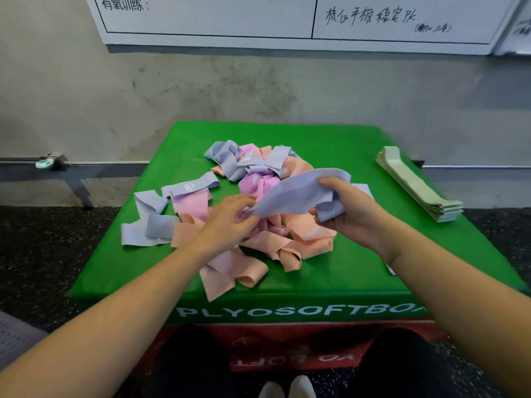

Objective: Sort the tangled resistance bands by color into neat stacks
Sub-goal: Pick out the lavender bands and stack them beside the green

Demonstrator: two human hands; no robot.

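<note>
A tangled pile of lavender, pink and peach resistance bands lies in the middle of the green plyo box. My right hand grips a lavender band lifted above the pile. My left hand pinches the same band's lower left end, just over the pink and peach bands. A neat stack of pale green bands sits at the box's right edge. More lavender bands lie loose at the left side of the pile.
A grey wall with a whiteboard stands behind the box. Dark speckled floor surrounds it. A metal rail runs along the wall at the left. My knees and white shoes are below the box's front.
</note>
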